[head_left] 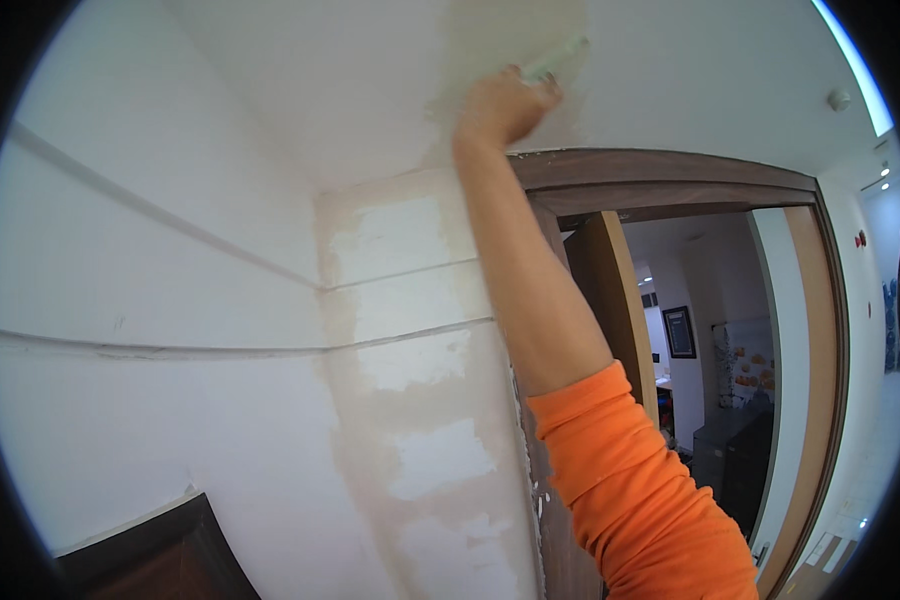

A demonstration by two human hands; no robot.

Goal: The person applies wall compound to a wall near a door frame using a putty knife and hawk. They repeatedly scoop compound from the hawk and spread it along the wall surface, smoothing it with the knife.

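Observation:
My right hand point(505, 110) is raised high, its arm in an orange sleeve point(640, 480) reaching up from the lower right. Its fingers are closed around a pale green, narrow, straight tool point(558, 60), slightly blurred; its exact kind I cannot make out. The tool is at a beige-tinted patch point(480, 35) on the white surface above the door frame; I cannot tell if it touches. Below and left of the arm, a wall strip point(425, 400) carries beige smears around whiter areas. My left hand is out of view.
A dark brown door frame point(670, 170) stands right of the strip, with a wooden door point(625, 300) open inside it. Through the doorway a framed picture point(679, 332) shows. Two grooves point(170, 350) run along the left wall. A dark framed panel point(160, 555) sits lower left.

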